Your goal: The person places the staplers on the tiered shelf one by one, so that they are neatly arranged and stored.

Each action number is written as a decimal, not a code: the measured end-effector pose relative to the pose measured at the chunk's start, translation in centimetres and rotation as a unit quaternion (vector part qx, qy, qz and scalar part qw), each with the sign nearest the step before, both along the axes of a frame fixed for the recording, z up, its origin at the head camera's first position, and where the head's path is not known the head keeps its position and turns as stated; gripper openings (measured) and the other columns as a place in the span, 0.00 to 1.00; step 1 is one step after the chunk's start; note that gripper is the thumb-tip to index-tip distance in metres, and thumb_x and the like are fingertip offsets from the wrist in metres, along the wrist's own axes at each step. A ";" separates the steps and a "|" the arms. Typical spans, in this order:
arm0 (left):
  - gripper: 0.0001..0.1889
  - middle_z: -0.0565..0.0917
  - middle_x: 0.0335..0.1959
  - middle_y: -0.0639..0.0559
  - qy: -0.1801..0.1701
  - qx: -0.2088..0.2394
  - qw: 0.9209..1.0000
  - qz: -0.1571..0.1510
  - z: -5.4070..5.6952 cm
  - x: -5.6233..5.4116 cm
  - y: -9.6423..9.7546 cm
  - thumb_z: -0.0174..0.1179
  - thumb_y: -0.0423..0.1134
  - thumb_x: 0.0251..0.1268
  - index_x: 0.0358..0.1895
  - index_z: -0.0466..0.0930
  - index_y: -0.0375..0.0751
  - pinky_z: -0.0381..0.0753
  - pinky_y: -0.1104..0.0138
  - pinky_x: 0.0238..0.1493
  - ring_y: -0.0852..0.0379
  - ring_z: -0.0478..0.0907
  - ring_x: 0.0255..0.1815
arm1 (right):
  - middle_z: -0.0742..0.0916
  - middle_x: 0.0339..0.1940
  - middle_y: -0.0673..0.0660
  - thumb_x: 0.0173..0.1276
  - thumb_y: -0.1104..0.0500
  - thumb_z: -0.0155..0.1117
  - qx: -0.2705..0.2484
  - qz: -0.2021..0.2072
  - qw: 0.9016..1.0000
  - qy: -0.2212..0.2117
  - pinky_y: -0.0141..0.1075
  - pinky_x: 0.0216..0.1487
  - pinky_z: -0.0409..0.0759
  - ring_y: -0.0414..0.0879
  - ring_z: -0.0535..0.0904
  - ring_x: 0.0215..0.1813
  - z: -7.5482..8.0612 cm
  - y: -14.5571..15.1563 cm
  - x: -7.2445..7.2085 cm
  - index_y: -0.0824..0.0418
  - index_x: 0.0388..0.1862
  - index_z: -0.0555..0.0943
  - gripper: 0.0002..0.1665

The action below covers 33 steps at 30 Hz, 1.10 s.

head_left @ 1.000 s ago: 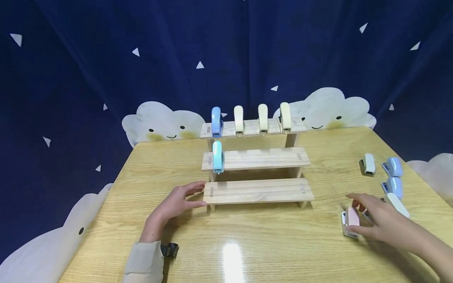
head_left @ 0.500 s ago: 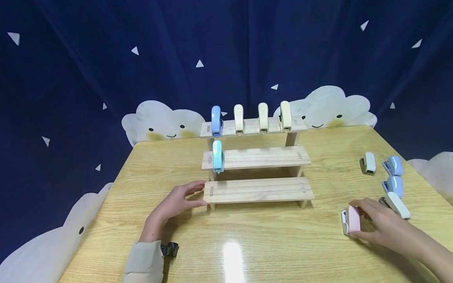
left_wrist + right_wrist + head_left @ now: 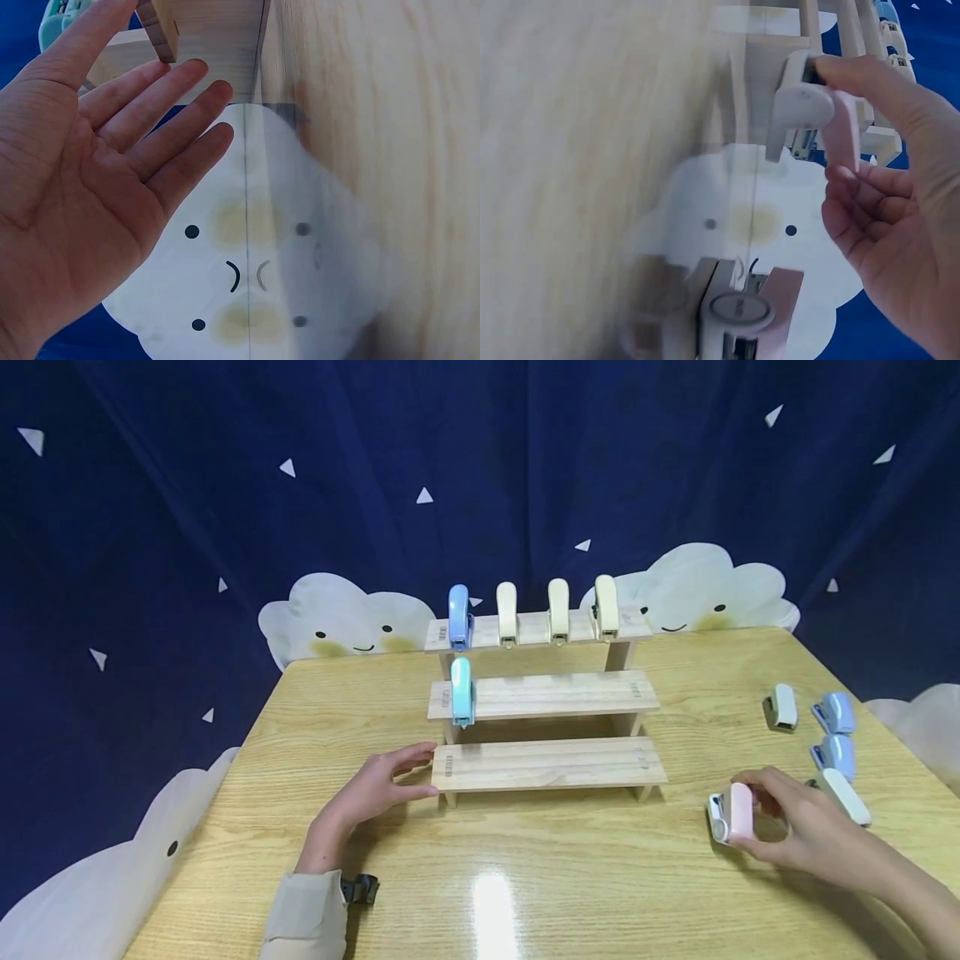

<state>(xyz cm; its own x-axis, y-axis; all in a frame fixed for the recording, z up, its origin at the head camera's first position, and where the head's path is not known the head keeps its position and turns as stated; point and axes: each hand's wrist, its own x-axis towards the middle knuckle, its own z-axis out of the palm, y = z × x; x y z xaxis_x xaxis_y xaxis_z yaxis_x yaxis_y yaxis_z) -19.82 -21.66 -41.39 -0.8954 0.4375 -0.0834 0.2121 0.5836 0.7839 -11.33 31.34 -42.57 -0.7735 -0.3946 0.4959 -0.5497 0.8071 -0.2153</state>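
The head view shows ten staplers [image 3: 741, 812], three shelf boards [image 3: 551, 766] and one table [image 3: 600, 885].

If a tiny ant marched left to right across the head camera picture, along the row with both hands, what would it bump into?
Bare left hand → three-tier pale wooden shelf → small pink-and-white stapler → bare right hand

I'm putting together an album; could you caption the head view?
Right hand holding a pink-and-white stapler, left hand at the end of a three-tier wooden rack bearing five staplers.
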 end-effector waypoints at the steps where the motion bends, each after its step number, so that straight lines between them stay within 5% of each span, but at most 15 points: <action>1: 0.40 0.73 0.70 0.44 0.000 0.000 1.000 0.000 0.0 0.0 0.0 0.69 0.52 0.58 0.73 0.65 0.47 0.69 0.49 0.72 0.44 0.69 0.72 | 0.77 0.31 0.40 0.27 0.53 0.88 -0.005 0.000 1.000 0.004 0.15 0.28 0.64 0.25 0.67 0.32 0.1 -0.2 -0.1 0.59 0.47 0.78 0.43; 9: 0.40 0.73 0.70 0.44 0.007 -0.002 1.000 0.001 0.0 0.1 -0.1 0.68 0.52 0.58 0.73 0.64 0.46 0.69 0.49 0.72 0.44 0.70 0.72 | 0.74 0.30 0.39 0.26 0.56 0.88 -0.031 -0.001 0.999 0.010 0.18 0.27 0.60 0.27 0.65 0.33 1.8 -2.1 -0.9 0.54 0.51 0.77 0.46; 16: 0.39 0.74 0.69 0.44 0.015 -0.005 1.000 0.000 0.1 0.0 -0.1 0.68 0.51 0.59 0.73 0.65 0.46 0.70 0.50 0.72 0.45 0.71 0.71 | 0.74 0.33 0.38 0.28 0.59 0.88 -0.053 0.029 0.998 0.015 0.19 0.32 0.65 0.27 0.66 0.36 3.2 -4.4 -2.2 0.59 0.53 0.77 0.46; 23: 0.39 0.73 0.70 0.44 0.010 0.002 1.000 -0.003 0.1 0.0 -0.1 0.69 0.50 0.59 0.73 0.65 0.44 0.69 0.50 0.73 0.44 0.71 0.71 | 0.77 0.32 0.44 0.30 0.64 0.86 -0.086 0.085 0.992 0.027 0.20 0.36 0.68 0.30 0.68 0.37 4.5 -7.2 -4.4 0.64 0.53 0.76 0.45; 33: 0.39 0.73 0.70 0.43 0.017 0.002 1.000 -0.008 0.0 0.0 -0.1 0.69 0.49 0.59 0.73 0.65 0.42 0.69 0.50 0.72 0.43 0.71 0.70 | 0.78 0.33 0.50 0.39 0.62 0.82 -0.107 0.105 0.987 0.055 0.20 0.35 0.70 0.35 0.69 0.37 6.4 -12.3 -8.0 0.67 0.57 0.74 0.43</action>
<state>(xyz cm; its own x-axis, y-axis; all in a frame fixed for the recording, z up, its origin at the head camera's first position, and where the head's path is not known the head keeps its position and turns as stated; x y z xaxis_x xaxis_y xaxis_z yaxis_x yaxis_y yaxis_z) -19.85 -21.75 -41.38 -0.8900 0.4529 -0.0523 0.2479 0.5771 0.7781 -19.34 19.05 -36.21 -0.6223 -0.4171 0.6624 -0.7298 0.6150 -0.2984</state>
